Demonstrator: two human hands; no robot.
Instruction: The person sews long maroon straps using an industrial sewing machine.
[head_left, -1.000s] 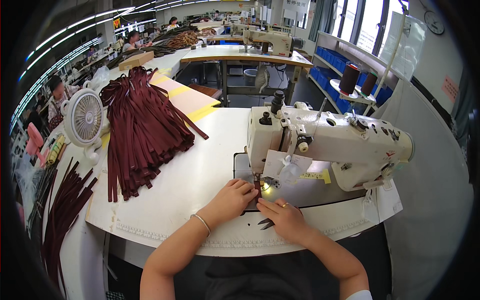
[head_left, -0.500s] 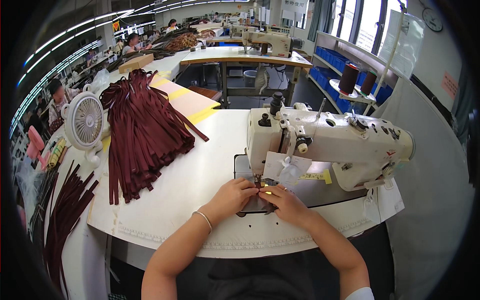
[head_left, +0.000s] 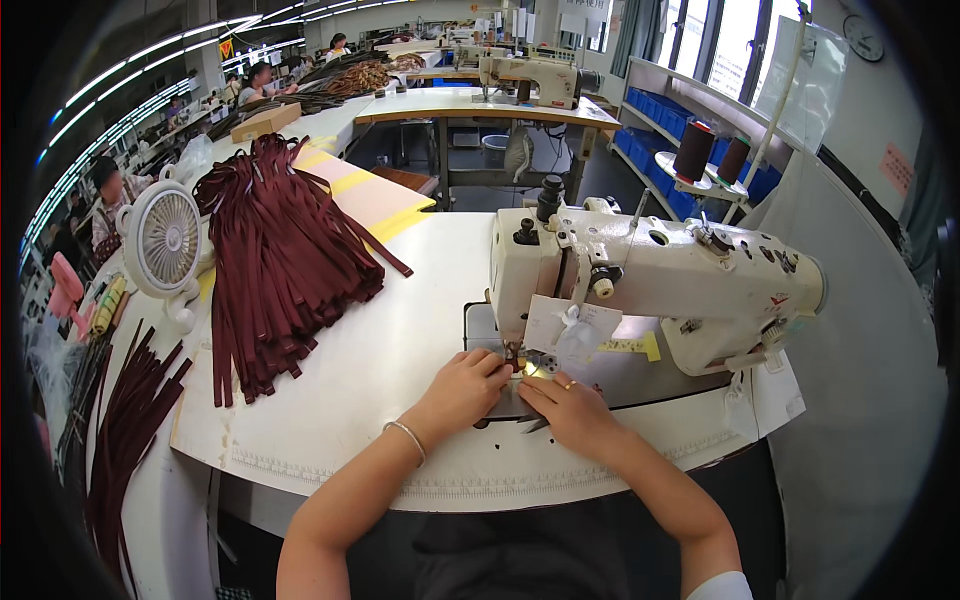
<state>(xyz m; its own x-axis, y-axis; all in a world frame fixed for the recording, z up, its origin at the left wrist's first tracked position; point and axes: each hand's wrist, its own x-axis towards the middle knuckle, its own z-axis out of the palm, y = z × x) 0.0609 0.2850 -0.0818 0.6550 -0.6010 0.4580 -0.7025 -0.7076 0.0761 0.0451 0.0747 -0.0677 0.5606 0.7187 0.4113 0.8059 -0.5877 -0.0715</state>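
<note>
Far left edge of the bench (head_left: 330, 400): loose dark maroon strips (head_left: 125, 440) hang over the rim, flat and narrow. Next, small white desk fan (head_left: 168, 240), round wire grille. Beside it a big heap of maroon strips (head_left: 275, 260), long flat bands, matte, fanned out and overlapping on the white bench top. Yellow sheets (head_left: 365, 190) lie behind the heap.

Centre: left hand (head_left: 462, 390) palm down, fingers together and pressing flat on a small dark piece (head_left: 520, 400) at the needle area; thin bracelet (head_left: 408, 440) on the wrist. The piece is mostly hidden under both hands, only a dark sliver shows between them; shape cannot be told. It sits on the grey metal machine bed, just under the presser foot.

Right hand (head_left: 572, 405) also flat, fingers close together, fingertips touching the piece from the right; ring on one finger.

Right: cream industrial sewing machine (head_left: 660, 275), smooth painted metal, paper tag and yellow sticker on front. Two dark thread cones (head_left: 712, 155) behind it.
</note>
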